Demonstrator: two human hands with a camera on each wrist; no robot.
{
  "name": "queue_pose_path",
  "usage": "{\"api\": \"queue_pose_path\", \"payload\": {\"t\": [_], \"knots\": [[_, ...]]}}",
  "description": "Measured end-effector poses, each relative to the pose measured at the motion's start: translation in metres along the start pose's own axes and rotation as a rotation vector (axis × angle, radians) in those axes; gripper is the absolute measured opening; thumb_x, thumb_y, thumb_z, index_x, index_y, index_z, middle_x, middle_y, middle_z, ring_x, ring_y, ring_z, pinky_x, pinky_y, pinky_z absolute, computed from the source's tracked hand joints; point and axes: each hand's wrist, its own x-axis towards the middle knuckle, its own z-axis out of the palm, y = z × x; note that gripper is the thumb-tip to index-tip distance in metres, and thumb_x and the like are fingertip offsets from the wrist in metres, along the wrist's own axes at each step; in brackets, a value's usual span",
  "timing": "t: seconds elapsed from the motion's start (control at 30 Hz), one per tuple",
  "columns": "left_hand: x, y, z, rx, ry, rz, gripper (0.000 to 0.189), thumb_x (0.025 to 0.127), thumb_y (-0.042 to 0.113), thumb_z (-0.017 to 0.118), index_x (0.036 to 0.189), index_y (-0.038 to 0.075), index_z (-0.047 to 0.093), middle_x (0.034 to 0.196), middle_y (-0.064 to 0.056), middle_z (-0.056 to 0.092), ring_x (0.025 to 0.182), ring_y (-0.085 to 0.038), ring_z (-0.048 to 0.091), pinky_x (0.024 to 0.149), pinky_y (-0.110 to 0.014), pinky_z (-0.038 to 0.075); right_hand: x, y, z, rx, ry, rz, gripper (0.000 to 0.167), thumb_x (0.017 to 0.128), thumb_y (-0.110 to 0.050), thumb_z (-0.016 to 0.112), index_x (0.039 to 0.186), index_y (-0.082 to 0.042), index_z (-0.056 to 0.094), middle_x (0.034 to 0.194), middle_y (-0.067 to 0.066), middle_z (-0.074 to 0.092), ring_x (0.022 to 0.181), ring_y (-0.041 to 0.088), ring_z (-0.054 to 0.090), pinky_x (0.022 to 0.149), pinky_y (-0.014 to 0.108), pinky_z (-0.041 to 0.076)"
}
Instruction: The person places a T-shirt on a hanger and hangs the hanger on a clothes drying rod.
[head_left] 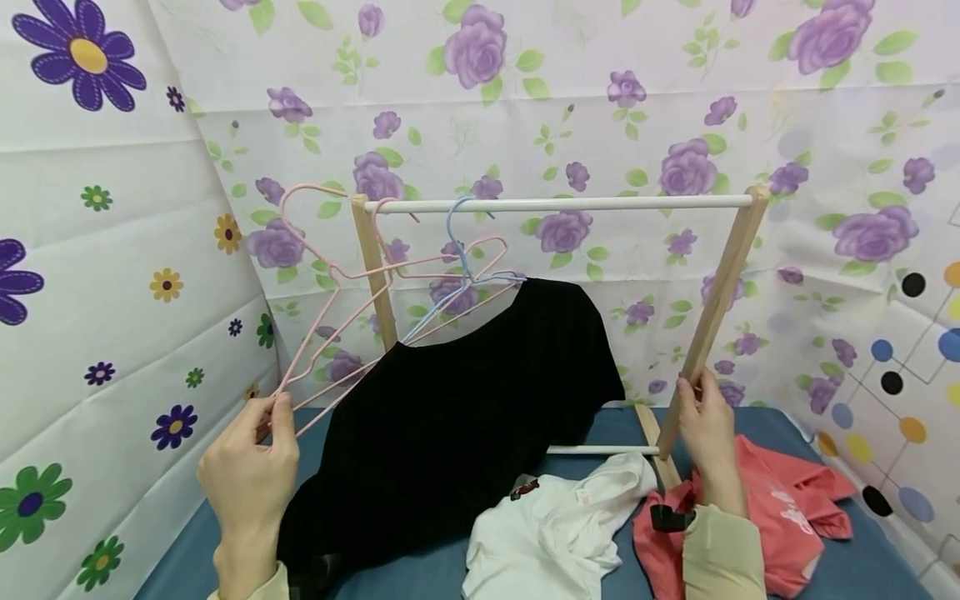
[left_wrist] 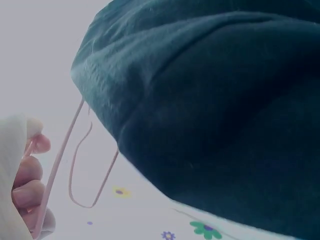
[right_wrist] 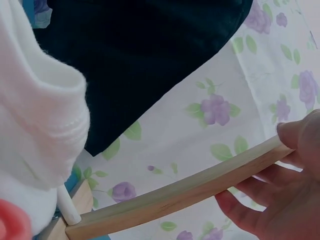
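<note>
My left hand (head_left: pixel 251 467) pinches the lower end of a pink wire hanger (head_left: pixel 307 340), whose hook stands just left of the rack's top rail (head_left: pixel 585 203). More pink hanger wire crosses behind it, with a second pink hook at the rail's left end. A blue hanger (head_left: pixel 461 242) hangs from the rail and carries a black short-sleeved top (head_left: pixel 465 408), which slants down to the left. Its dark cloth (left_wrist: pixel 215 110) fills much of the left wrist view. With fingers and thumb, my right hand (head_left: pixel 707 421) holds the rack's right wooden post (head_left: pixel 716 300).
In front of the rack lies a crumpled white garment (head_left: pixel 555 533). A coral-red shirt (head_left: pixel 783 521) with a white print is beside it, under the right forearm. The rack stands on a blue surface (head_left: pixel 390 583), enclosed by patterned curtains (head_left: pixel 600 50). A lower white bar (head_left: pixel 600 450) joins the right post.
</note>
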Motion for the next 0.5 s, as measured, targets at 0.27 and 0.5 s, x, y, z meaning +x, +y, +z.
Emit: {"api": "queue_pose_path", "payload": {"t": [0.27, 0.5], "knots": [[-0.006, -0.01, -0.003, 0.015, 0.087, -0.061, 0.022, 0.09, 0.018, 0.069, 0.077, 0.0, 0.071, 0.067, -0.016, 0.066, 0.059, -0.003, 0.051, 0.059, -0.02, 0.033, -0.005, -0.005, -0.01, -0.092, -0.079, -0.034, 0.043, 0.106, -0.027, 0.043, 0.14, 0.0, 0.041, 0.136, 0.03, 0.048, 0.117, 0.048, 0.053, 0.086, 0.061, 0.047], [-0.001, -0.022, -0.015, 0.033, 0.133, -0.055, 0.029, 0.091, 0.022, 0.069, 0.075, -0.002, 0.07, 0.064, -0.015, 0.063, 0.066, 0.021, 0.035, 0.06, -0.01, 0.029, -0.013, -0.019, -0.022, -0.204, -0.129, 0.023, 0.052, 0.106, -0.034, 0.041, 0.146, -0.001, 0.035, 0.129, 0.029, 0.052, 0.111, 0.045, 0.055, 0.082, 0.057, 0.047]]}}
